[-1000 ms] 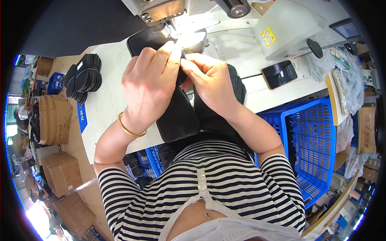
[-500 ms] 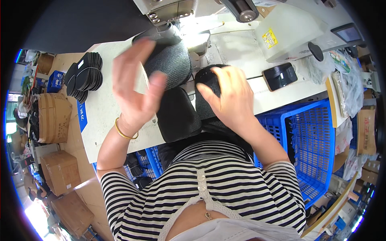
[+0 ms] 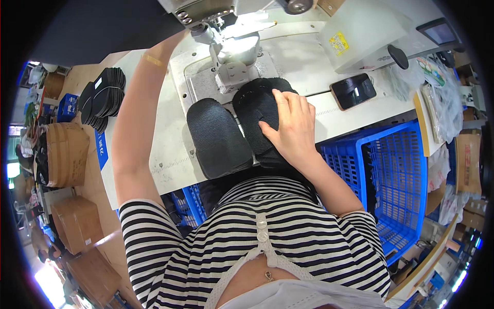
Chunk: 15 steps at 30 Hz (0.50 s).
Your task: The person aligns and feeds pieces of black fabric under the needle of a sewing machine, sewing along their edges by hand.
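Note:
My right hand (image 3: 296, 121) rests on a stack of black rounded fabric pieces (image 3: 254, 116), with thumb and fingers apart on its top. A small tab or fold shows near the thumb. Directly left of this lies another stack of black rounded pieces (image 3: 216, 136), which no hand touches. My left arm reaches up and away along the table. Only the wrist end of my left hand (image 3: 174, 43) shows; its fingers are hidden behind the sewing machine head (image 3: 198, 11). The machine's lit sewing arm (image 3: 231, 64) stands just beyond the pieces.
A bundle of black pieces (image 3: 105, 95) lies at the table's left. A phone (image 3: 353, 91) rests right of my right hand. A blue plastic crate (image 3: 396, 190) stands below the right table edge, and cardboard boxes (image 3: 67, 154) stand on the left. A machine housing (image 3: 360, 38) rises behind the phone.
My left hand has gone from above the pieces up behind the machine head. The dark piece under the machine is no longer there. My right hand still rests on its stack.

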Tool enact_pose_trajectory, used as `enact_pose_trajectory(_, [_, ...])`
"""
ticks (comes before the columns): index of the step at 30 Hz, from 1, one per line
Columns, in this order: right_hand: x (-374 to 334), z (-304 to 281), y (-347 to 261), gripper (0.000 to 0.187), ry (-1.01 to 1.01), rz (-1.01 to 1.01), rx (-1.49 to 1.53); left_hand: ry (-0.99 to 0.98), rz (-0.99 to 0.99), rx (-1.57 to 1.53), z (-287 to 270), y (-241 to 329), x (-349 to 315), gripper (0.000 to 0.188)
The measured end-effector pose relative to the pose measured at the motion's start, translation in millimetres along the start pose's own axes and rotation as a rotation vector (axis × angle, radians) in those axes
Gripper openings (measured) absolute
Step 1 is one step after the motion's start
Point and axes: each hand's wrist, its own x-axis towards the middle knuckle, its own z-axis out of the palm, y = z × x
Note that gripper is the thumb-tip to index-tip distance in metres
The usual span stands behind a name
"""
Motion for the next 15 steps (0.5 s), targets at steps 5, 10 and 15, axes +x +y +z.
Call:
enact_pose_trajectory(5, [-12,10,11,0.068,0.024,0.131,-0.053,-0.274,-0.356,0.124,-12,109,-72,0.065])
enact_pose_trajectory(10, [-9,13,9,0.063,0.095,0.068,-0.031,-0.158,-0.233,0.253,-1,134,-157,0.073])
enact_pose_trajectory(15, [-3,12,12,0.040,0.118,0.039,0.028,-0.099,-0.110,0.396,5,137,-158,0.065])
